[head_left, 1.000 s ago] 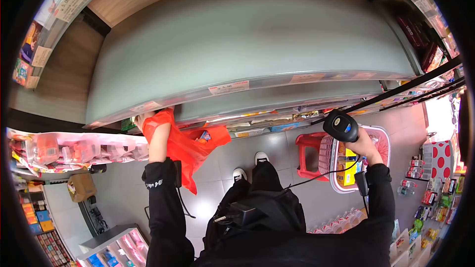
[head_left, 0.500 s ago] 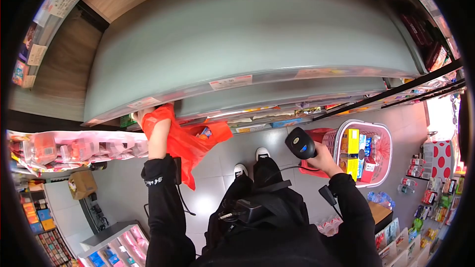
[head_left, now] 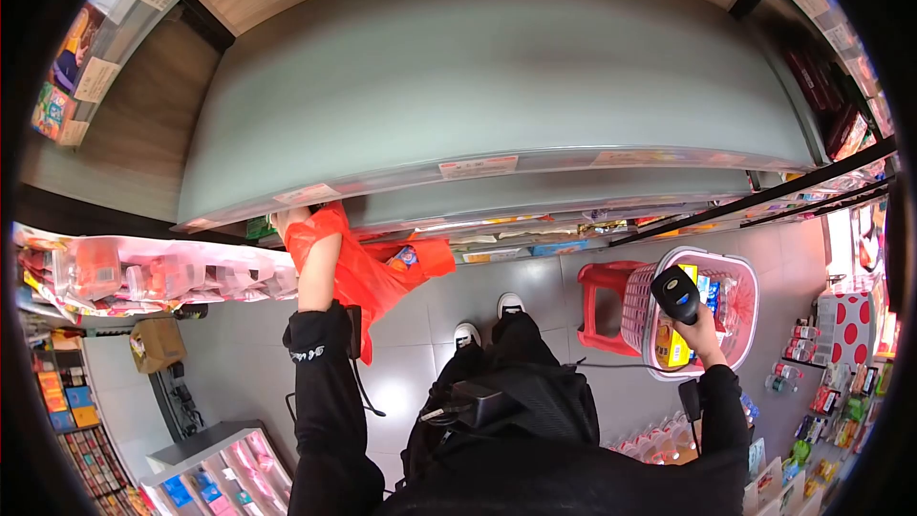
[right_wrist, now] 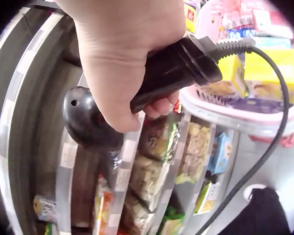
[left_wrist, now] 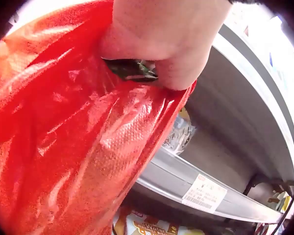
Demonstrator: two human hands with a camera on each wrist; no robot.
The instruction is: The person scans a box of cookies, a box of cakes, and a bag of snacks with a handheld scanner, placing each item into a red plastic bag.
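Note:
My left hand (head_left: 294, 220) is at the shelf's left end, the red plastic bag (head_left: 368, 272) hanging from it. In the left wrist view the hand (left_wrist: 161, 39) has the bag (left_wrist: 63, 127) bunched around it, and a dark green packet (left_wrist: 132, 69) shows beside the palm; the fingertips are hidden. My right hand (head_left: 704, 333) grips a black handheld scanner (head_left: 676, 295) above the pink basket (head_left: 743, 344). The right wrist view shows the fingers of that hand (right_wrist: 127, 63) wrapped round the scanner's handle (right_wrist: 171, 71), its cable trailing down.
A long grey shelf (head_left: 497, 67) spans the front, with packaged goods on the shelves below. The basket, holding yellow boxes (head_left: 680, 349), stands by a red stool (head_left: 602, 311). Pink-packed goods (head_left: 172, 272) line the left; bottles (head_left: 659, 441) stand near the person's legs.
The right hand with the scanner first swung left, away from the basket, then came back right over it. The left hand stays at the shelf with the bag.

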